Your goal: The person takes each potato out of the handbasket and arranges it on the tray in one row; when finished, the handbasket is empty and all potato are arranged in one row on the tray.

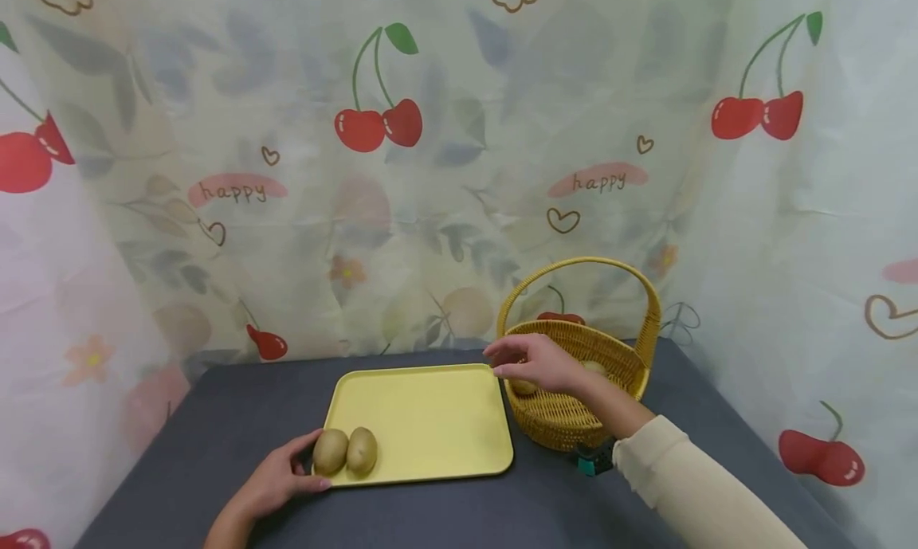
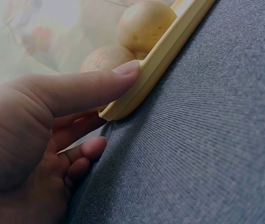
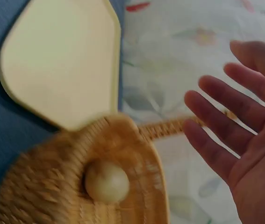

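So the left hand (image 1: 276,473) has the yellow tray (image 1: 430,421) pinched by its corner, lower left of centre in the head view, with two potatoes (image 1: 362,452) bunched there. The right hand (image 1: 541,364) is empty, fingers loosely spread, over the wicker basket's (image 1: 555,433) left side, right of centre. There's at least one more potato (image 3: 106,182) inside. My worry: if that left grip tugs or lifts, the tray tilts and those spuds roll (round things, low rim). A careless right forearm could also bump the basket over.
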Demonstrator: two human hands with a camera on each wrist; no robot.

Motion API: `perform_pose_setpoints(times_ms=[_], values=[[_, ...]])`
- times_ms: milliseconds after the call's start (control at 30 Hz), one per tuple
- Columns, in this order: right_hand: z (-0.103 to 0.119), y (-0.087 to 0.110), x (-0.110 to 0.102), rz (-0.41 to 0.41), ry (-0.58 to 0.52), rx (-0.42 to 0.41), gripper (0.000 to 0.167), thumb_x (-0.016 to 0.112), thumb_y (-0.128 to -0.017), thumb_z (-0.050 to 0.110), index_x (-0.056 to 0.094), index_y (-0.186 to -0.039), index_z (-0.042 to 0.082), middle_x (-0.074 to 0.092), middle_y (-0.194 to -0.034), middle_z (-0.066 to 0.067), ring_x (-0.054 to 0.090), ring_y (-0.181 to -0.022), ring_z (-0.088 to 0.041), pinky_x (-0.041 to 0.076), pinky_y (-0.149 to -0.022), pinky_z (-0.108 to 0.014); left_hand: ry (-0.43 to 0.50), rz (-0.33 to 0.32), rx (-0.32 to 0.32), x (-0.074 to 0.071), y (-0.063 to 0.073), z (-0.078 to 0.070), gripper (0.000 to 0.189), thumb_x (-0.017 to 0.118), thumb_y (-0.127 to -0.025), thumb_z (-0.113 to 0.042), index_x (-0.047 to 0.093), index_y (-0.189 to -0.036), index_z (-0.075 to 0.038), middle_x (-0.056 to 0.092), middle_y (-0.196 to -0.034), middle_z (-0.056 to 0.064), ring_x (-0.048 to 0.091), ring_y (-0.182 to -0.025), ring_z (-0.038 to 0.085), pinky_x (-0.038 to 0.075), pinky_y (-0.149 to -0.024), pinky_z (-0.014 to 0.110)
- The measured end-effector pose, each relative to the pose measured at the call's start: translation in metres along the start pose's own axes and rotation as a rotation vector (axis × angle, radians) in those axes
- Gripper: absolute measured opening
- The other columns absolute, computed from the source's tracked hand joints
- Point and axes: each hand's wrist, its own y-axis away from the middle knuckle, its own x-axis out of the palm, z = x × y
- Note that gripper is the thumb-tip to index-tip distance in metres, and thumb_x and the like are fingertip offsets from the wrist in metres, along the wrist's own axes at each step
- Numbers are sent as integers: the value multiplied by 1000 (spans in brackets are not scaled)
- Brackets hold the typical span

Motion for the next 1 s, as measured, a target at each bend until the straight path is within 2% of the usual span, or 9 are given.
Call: perform_pose_setpoints(times_ms=[233, 367, 533, 733, 900, 1000], values=[[-21, 1, -35, 101, 31, 82, 40, 62, -97, 23, 58, -131, 2, 62, -122, -13, 58, -113, -27, 46, -92, -43, -2, -1, 16, 2, -2, 4, 87, 86, -74, -25, 43, -142, 6, 49, -66, 2, 47, -58, 15, 40, -54, 27], [-36, 0, -43, 146, 28, 166, 42, 62, -97, 24, 57, -132, 1, 58, -128, -19, 57, -114, -30, 48, -88, -46, 8, 9, 7, 3, -1, 5, 87, 85, -74, -26, 42, -143, 6, 49, -66, 2, 47, -58, 16, 40, -54, 28], [-58, -4, -41, 153, -75, 290, 47, 62, -97, 24, 53, -137, 0, 52, -135, -22, 56, -115, -33, 48, -87, -53, 10, 7, 3, 3, -1, 5, 87, 85, -74, -26, 42, -143, 6, 49, -67, 2, 47, -59, 17, 40, -54, 28], [-81, -6, -32, 139, -135, 404, 46, 61, -97, 18, 51, -136, -3, 50, -136, -23, 53, -118, -34, 47, -89, -53, 9, 5, 17, 5, -3, 4, 87, 86, -74, -25, 43, -143, 5, 50, -68, 2, 47, -60, 16, 40, -55, 28], [-90, -12, -23, 138, -149, 433, 45, 63, -94, 16, 54, -133, -4, 54, -131, -21, 52, -118, -35, 45, -91, -54, 14, 7, 13, 3, -2, 3, 87, 86, -74, -25, 42, -143, 5, 49, -68, 2, 47, -60, 17, 40, -55, 28], [-93, -18, -19, 161, -70, 423, 40, 65, -92, 14, 60, -128, -2, 57, -129, -18, 54, -112, -30, 46, -89, -50, 21, 13, 7, 1, -1, 2, 87, 85, -75, -25, 41, -144, 5, 49, -68, 2, 47, -60, 17, 40, -55, 28]])
